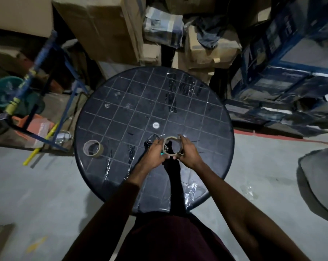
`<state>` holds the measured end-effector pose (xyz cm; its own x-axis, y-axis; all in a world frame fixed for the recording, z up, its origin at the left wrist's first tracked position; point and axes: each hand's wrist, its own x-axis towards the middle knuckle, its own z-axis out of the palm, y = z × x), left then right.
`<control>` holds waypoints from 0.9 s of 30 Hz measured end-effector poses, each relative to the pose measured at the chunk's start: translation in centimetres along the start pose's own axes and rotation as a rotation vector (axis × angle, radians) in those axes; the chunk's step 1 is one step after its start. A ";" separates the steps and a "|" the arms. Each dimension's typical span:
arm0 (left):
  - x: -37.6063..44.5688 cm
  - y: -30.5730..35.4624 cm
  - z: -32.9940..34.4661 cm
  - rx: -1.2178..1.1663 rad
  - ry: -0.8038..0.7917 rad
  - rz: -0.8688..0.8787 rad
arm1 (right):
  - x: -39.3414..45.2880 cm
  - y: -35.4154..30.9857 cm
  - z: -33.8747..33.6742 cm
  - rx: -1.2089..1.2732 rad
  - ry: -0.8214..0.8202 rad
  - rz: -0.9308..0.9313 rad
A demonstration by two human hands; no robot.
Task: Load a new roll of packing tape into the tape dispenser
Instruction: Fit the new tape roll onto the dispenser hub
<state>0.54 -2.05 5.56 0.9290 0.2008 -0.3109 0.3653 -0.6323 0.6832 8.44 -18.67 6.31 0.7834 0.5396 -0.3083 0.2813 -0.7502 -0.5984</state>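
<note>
Over the near middle of a round black table point(121, 102), both hands meet around a thin brown cardboard ring point(167, 141), which looks like a tape core. My right hand point(188, 151) grips the ring's right rim. My left hand point(154, 153) holds the black tape dispenser point(151, 140), mostly hidden under the fingers, and touches the ring's left side. The ring sits over the dispenser's hub; a teal part peeks out below. A fuller roll of brown packing tape point(93, 148) lies flat at the table's left edge, apart from both hands.
Strips of clear tape point(182, 85) stick to the tabletop, and crumpled bits hang at its near edge. Cardboard boxes point(106, 25) stack behind the table. A blue metal frame point(52, 102) and green bucket point(4, 91) stand left, blue cartons point(283, 72) right.
</note>
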 end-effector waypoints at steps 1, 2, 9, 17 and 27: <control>0.0 0.2 0.1 -0.004 0.017 -0.007 | 0.3 0.3 -0.3 0.025 0.004 -0.010; 0.1 0.5 0.2 0.004 0.024 -0.017 | 0.6 0.7 -0.5 0.049 -0.001 -0.019; 0.3 0.9 1.3 0.055 0.045 -0.089 | 2.0 3.0 -0.7 0.154 -0.034 -0.059; 1.6 -0.9 2.4 0.101 -0.023 -0.136 | 1.9 1.5 1.3 0.067 -0.022 0.036; 3.0 -2.5 2.5 0.121 -0.051 -0.123 | 2.9 0.9 2.1 0.068 0.007 0.110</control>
<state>2.25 -1.79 1.24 0.8723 0.2462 -0.4225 0.4636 -0.6913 0.5542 9.76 -16.99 3.35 0.8111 0.4530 -0.3700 0.1558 -0.7771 -0.6098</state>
